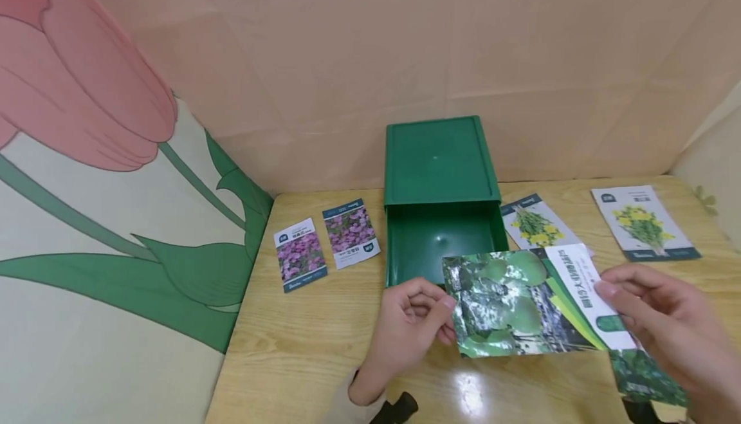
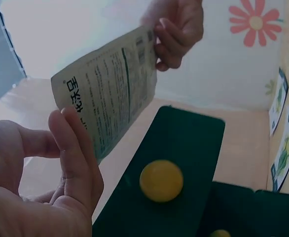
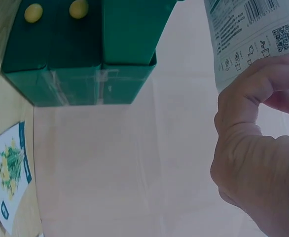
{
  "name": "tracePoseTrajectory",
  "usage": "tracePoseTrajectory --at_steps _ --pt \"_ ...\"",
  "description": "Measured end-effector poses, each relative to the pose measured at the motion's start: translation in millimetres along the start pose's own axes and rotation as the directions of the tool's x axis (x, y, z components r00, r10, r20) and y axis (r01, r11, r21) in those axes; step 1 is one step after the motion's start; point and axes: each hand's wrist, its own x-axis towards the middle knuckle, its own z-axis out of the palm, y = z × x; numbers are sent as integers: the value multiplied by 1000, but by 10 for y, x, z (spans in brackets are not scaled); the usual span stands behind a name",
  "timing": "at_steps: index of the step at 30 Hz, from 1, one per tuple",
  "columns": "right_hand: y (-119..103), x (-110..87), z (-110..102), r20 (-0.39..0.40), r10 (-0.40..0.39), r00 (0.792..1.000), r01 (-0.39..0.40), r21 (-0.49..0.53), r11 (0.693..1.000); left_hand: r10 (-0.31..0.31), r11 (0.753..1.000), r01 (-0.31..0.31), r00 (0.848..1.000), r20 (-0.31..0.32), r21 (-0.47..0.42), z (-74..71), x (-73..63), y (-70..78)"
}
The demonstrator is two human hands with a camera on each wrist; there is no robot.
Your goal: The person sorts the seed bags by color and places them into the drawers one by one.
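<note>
A glossy green seed packet [image 1: 503, 302] with round green fruits pictured on it is held between both hands, in front of an open green drawer [image 1: 446, 231]. My right hand [image 1: 666, 321] pinches its white printed end between thumb and fingers. At the other end, my left hand [image 1: 411, 321] has thumb and fingertips at the packet's edge. In the left wrist view the packet's text-covered back [image 2: 110, 89] shows, the left fingers overlapping its near edge. Another green leafy packet [image 1: 645, 372] shows partly below my right hand, which hides some of it.
The drawer belongs to a green box [image 1: 437, 160] with round yellow knobs [image 2: 161, 180], standing against the pink wall. Two purple-flower packets [image 1: 301, 255] lie left of it. Right of it are a yellow-flower packet [image 1: 535, 221], partly covered, and a similar packet [image 1: 644, 223] farther right.
</note>
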Motion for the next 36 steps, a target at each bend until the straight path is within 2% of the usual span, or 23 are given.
tracePoseTrajectory --at_steps 2,6,14,16,21,29,36 --pt "-2 31 35 13 1 1000 -1 3 1000 -6 1000 7 1000 -10 21 -49 10 22" --pt "19 88 79 79 -44 996 39 73 997 -36 998 38 999 -34 50 -114 26 54" --pt "27 183 190 100 -90 991 74 148 986 -99 992 106 990 -104 66 -191 30 124" --pt "21 204 218 112 -98 989 78 166 983 -98 991 107 988 -115 77 -214 32 138" --pt "-15 256 294 108 -77 991 63 126 990 -86 989 102 986 -141 108 -275 48 173" --pt "-67 351 423 163 -146 976 127 126 984 -95 983 124 975 -201 138 -350 77 224" --pt "-112 418 503 191 -111 975 91 114 989 -73 976 119 968 -241 183 -424 98 230"
